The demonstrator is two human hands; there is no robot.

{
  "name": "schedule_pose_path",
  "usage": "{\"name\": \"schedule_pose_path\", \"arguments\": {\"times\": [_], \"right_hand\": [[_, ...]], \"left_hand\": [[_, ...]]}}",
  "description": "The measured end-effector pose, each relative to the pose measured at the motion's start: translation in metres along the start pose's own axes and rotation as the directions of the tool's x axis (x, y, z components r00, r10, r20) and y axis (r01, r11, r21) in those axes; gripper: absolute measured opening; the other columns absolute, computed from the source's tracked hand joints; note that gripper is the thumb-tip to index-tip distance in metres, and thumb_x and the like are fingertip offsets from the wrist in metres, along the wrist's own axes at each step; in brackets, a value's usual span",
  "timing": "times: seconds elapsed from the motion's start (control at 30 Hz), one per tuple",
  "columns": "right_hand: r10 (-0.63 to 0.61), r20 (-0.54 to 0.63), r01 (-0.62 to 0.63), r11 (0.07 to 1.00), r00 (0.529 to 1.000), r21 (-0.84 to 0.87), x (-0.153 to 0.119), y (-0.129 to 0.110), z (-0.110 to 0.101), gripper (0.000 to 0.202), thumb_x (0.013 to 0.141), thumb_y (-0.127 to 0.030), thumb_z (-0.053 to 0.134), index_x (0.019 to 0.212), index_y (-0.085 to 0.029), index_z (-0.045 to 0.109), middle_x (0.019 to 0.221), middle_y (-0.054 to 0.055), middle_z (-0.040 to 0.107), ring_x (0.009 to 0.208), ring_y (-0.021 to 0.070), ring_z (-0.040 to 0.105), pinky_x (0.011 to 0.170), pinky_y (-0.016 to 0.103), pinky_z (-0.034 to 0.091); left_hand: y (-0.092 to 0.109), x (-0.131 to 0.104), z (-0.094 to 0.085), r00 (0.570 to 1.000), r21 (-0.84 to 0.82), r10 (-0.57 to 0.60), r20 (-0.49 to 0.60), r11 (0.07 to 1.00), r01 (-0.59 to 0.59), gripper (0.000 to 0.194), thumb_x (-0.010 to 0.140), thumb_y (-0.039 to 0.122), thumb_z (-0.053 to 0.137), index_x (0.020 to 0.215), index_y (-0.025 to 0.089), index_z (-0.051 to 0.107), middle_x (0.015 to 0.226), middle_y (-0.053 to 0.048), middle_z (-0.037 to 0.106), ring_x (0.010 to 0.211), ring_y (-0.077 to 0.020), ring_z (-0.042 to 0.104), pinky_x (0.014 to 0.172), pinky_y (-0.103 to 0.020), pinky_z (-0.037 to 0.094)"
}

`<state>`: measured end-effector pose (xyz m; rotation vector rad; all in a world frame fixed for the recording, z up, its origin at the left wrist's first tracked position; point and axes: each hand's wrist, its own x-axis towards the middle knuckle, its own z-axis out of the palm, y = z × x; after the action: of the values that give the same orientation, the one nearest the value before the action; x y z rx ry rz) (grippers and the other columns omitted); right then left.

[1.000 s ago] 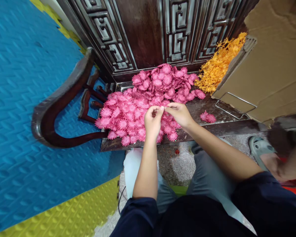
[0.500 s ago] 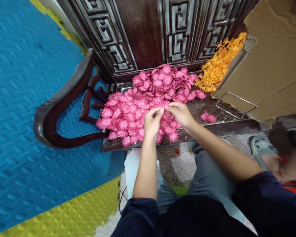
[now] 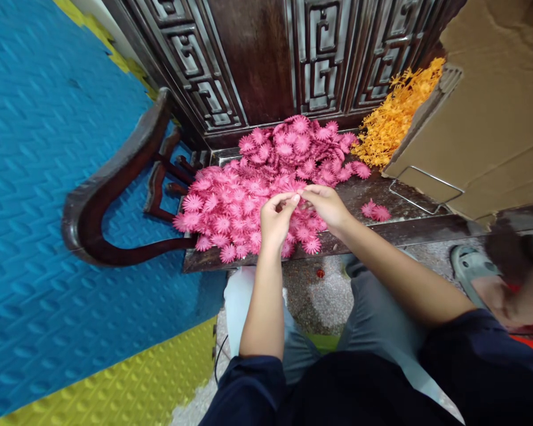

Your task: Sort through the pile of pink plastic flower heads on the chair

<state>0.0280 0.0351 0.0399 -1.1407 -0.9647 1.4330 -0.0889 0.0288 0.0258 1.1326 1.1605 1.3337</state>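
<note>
My left hand and my right hand meet above the front of a heap of pink flower-shaped pieces. Thumb and fingers are pinched together on each hand, with the fingertips touching or nearly so. Whatever lies between them is too small and hidden to make out. The pink pieces have thin, pointed petals and are spread over a dark wooden bench seat. Two or so loose pink flower pieces lie apart, to the right of my right hand.
Orange spidery pieces are piled at the back right, beside a large cardboard box. A metal wire frame is at the box's lower edge. The bench's curved armrest stands left. Another person's foot in a grey clog shows at right.
Both hands stay pinched together at the same spot. My left hand has shifted very slightly to the right; the flower heaps look unchanged.
</note>
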Motion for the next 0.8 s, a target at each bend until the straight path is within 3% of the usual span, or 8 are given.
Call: {"name": "schedule_pose_path", "arguments": {"times": [0.3, 0.53, 0.8], "right_hand": [[0.006, -0.018, -0.007, 0.999, 1.000, -0.039, 0.0013, 0.0022, -0.0007, 0.016, 0.066, -0.032, 0.063, 0.060, -0.018, 0.057, 0.059, -0.004, 0.054, 0.056, 0.0091, 0.050, 0.059, 0.025, 0.042], [0.017, 0.000, -0.017, 0.999, 1.000, -0.036, 0.0002, 0.0034, 0.0004, 0.014, 0.066, -0.028, 0.062, 0.059, -0.017, 0.056, 0.059, -0.003, 0.054, 0.056, 0.0086, 0.052, 0.057, 0.023, 0.042], [0.044, 0.011, -0.044, 0.999, 0.999, -0.029, -0.0038, -0.0024, 0.0041, 0.014, 0.069, -0.030, 0.061, 0.062, -0.018, 0.059, 0.061, -0.004, 0.056, 0.056, 0.0076, 0.052, 0.055, 0.021, 0.042]], "left_hand": [[-0.0012, 0.0011, 0.0001, 1.000, 0.012, -0.006, -0.018, 1.000, 0.006, 0.011, 0.070, 0.025, 0.065, 0.076, 0.017, 0.070, 0.079, -0.004, 0.070, 0.075, -0.0126, 0.061, 0.077, -0.027, 0.046], [0.0003, 0.0012, 0.0001, 0.998, 0.041, -0.027, -0.049, 0.999, 0.029, 0.008, 0.068, 0.021, 0.064, 0.071, 0.016, 0.068, 0.071, -0.001, 0.068, 0.068, -0.0105, 0.058, 0.071, -0.024, 0.045], [-0.0026, 0.0016, 0.0005, 0.992, -0.140, -0.068, -0.106, 0.989, 0.053, 0.013, 0.059, 0.024, 0.073, 0.069, 0.017, 0.069, 0.068, 0.000, 0.067, 0.065, -0.0094, 0.058, 0.070, -0.024, 0.045]]}}
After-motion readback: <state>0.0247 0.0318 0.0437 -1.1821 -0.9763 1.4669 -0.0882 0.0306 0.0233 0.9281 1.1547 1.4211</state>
